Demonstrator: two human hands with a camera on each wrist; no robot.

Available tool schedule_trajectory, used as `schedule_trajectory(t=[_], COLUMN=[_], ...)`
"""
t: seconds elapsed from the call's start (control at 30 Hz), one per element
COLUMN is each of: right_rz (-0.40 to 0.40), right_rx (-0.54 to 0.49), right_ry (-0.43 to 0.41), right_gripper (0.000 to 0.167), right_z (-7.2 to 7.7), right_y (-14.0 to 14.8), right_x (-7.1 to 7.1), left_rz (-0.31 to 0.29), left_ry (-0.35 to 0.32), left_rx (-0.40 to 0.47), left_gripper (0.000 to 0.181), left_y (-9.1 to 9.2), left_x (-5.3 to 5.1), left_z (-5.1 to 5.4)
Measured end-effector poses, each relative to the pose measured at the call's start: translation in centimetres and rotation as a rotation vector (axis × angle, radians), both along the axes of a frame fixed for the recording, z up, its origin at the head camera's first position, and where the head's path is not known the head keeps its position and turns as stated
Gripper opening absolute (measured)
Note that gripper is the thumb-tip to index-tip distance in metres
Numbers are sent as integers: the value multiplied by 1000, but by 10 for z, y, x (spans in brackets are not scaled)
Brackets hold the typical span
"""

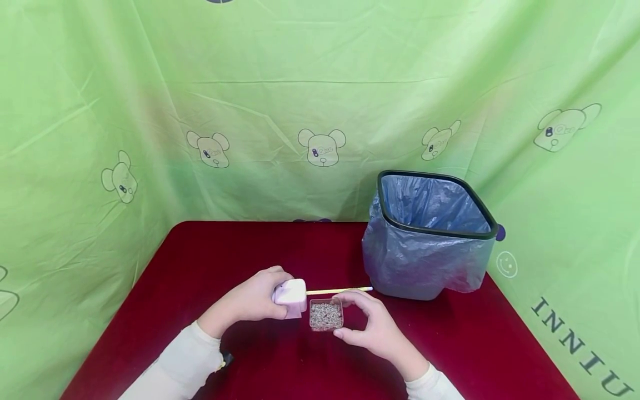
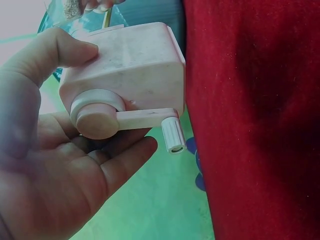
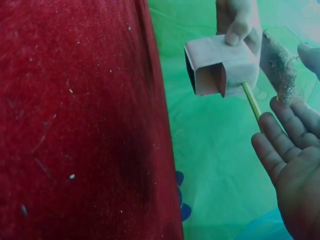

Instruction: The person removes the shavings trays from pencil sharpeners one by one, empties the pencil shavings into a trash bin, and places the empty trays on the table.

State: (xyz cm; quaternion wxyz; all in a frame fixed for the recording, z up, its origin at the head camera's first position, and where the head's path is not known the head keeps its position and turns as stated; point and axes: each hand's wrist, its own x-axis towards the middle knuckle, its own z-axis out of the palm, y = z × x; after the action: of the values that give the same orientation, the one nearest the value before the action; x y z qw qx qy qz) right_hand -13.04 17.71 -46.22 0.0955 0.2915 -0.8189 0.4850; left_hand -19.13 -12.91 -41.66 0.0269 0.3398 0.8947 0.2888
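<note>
Beyond R hand [image 1: 379,326], on red tbl [image 1: 240,250]: bin [image 1: 435,231] w/ blue liner [image 1: 417,255]

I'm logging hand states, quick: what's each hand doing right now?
Left hand: holding the pink sharpener.
Right hand: holding the clear box of shavings.

Left hand [image 1: 258,296] and right hand [image 1: 376,326] each grip, near one another.

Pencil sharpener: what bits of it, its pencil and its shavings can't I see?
Right wrist: tip of the pencil, hidden inside the sharpener.
Head: the crank, hidden by the left hand.
Left wrist: some of the shavings, cut off by the top edge.
</note>
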Motion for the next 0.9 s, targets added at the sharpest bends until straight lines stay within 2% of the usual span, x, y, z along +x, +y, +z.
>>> schedule_trajectory(t=[0.3, 0.6, 0.9], right_rz=[6, 6, 46], right_rx=[1, -1, -20], right_ry=[3, 14, 27], right_gripper=[56, 55, 55], right_z=[2, 3, 3], right_y=[-1, -1, 0], right_x=[0, 0, 0], left_rz=[-6, -8, -6], left_ry=[10, 23, 18], left_rx=[-20, -6, -11], left_gripper=[49, 50, 51], left_y=[2, 3, 5], left_x=[-1, -3, -2], left_z=[-2, -10, -12])
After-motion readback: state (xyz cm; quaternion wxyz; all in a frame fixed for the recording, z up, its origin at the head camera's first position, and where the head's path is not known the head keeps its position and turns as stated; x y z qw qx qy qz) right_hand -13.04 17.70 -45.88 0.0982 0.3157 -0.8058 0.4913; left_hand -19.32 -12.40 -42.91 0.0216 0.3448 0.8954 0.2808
